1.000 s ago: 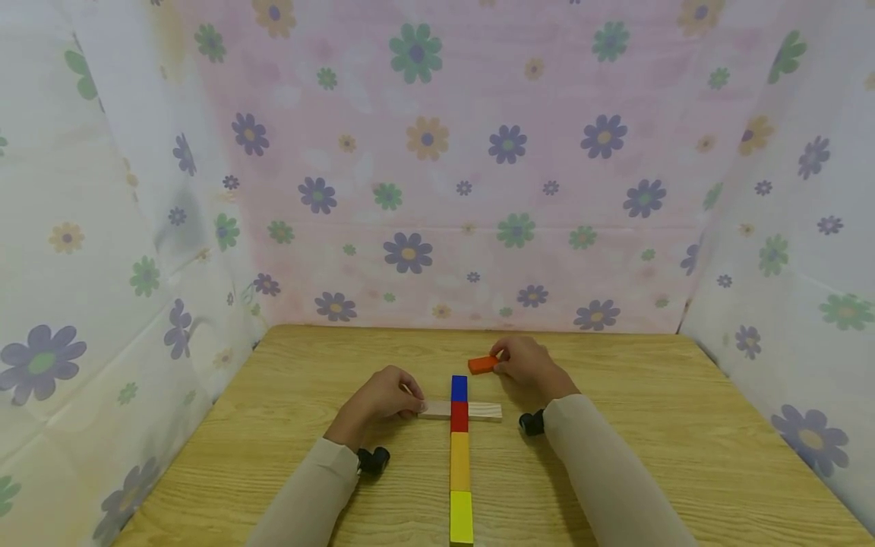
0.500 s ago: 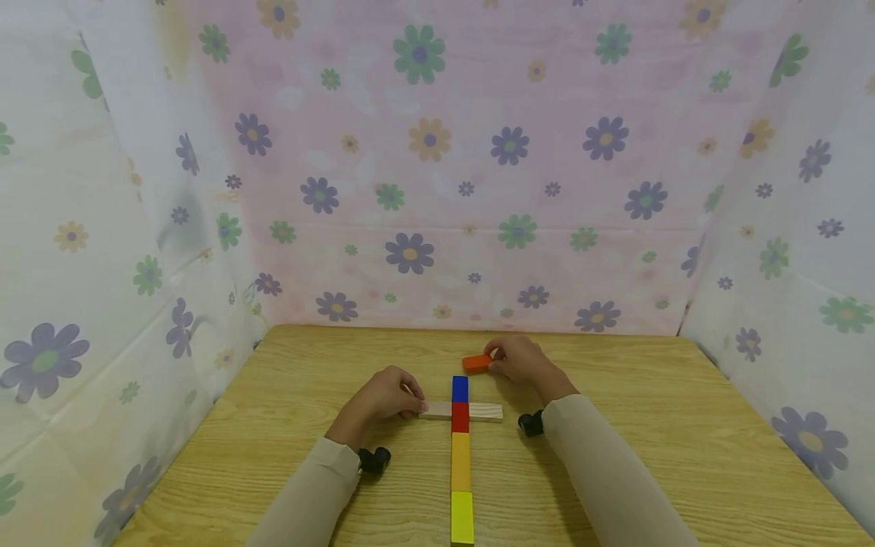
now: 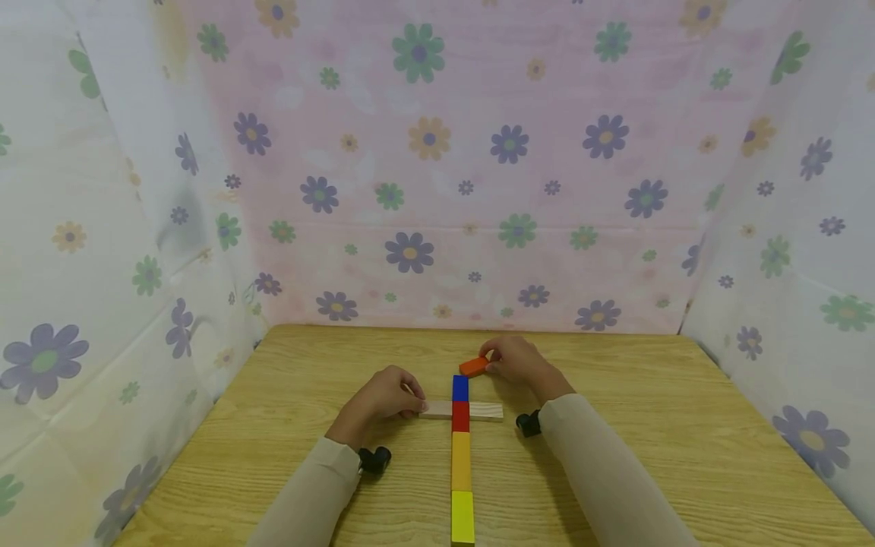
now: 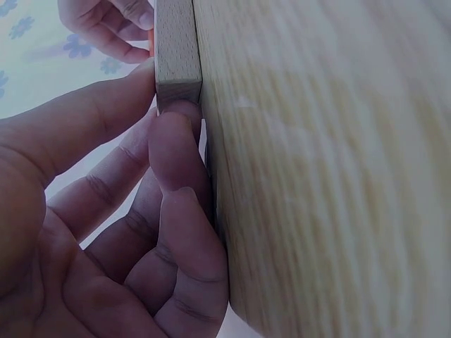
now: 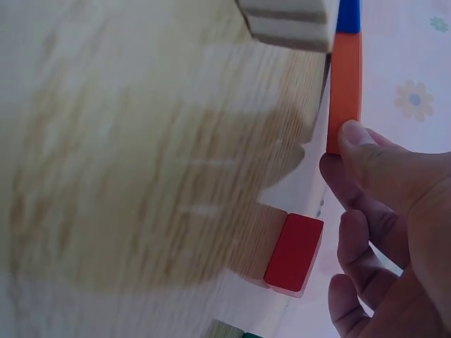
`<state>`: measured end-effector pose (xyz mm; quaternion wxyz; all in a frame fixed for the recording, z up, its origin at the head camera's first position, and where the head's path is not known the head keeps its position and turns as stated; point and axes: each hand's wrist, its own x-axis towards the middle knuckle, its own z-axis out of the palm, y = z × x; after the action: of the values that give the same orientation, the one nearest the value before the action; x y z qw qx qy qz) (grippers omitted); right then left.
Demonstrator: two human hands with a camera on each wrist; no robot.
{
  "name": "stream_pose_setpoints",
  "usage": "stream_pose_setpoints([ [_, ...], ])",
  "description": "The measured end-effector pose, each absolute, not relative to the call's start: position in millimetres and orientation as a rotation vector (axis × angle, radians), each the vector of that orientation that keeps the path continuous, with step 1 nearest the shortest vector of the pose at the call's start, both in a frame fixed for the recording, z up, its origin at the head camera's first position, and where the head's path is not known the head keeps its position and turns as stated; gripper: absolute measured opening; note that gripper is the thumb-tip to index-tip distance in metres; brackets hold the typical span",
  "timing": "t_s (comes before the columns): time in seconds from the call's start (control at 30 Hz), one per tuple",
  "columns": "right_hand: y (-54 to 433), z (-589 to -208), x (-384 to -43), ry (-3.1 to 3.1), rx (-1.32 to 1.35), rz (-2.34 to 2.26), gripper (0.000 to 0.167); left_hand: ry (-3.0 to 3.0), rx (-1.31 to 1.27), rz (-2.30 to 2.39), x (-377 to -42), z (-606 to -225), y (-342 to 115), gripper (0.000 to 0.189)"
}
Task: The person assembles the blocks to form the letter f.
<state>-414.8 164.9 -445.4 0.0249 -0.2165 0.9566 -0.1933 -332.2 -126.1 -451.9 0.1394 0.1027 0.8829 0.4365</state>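
Observation:
My left hand (image 3: pixel 390 393) pinches the left end of a plain wooden plank (image 3: pixel 487 412) between thumb and fingers. Across that plank runs a line of coloured blocks: blue (image 3: pixel 461 388) at the far end, then red (image 3: pixel 461 416), orange-yellow (image 3: pixel 461 461) and yellow (image 3: pixel 462 516) nearest me. An orange block (image 3: pixel 472 367) is pinched by its right end in my right hand (image 3: pixel 521 362). Its left end sits close by the blue block's far end, angled across it. In the right wrist view, the orange block (image 5: pixel 345 91) overlaps the blue block (image 5: pixel 349 15).
A separate red block (image 5: pixel 294 253) stands on the table below my right hand in the right wrist view, with part of a green block (image 5: pixel 252 336) at that view's bottom edge. Floral cloth (image 3: pixel 424 190) walls in the wood-grain table (image 3: pixel 273 456) at the back and sides.
My right hand has moved slightly left with the orange block, bringing it toward the blue block's far end and turning it a little. My left hand stays on the plank.

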Motion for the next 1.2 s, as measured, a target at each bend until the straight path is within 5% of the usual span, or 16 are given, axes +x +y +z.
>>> stream_pose_setpoints([
  [1.2,161.3,-454.1,-415.8,3.0,-0.631,-0.62,0.031,2.57,0.335,1.242,-332.3,-451.2,-127.4,0.008],
])
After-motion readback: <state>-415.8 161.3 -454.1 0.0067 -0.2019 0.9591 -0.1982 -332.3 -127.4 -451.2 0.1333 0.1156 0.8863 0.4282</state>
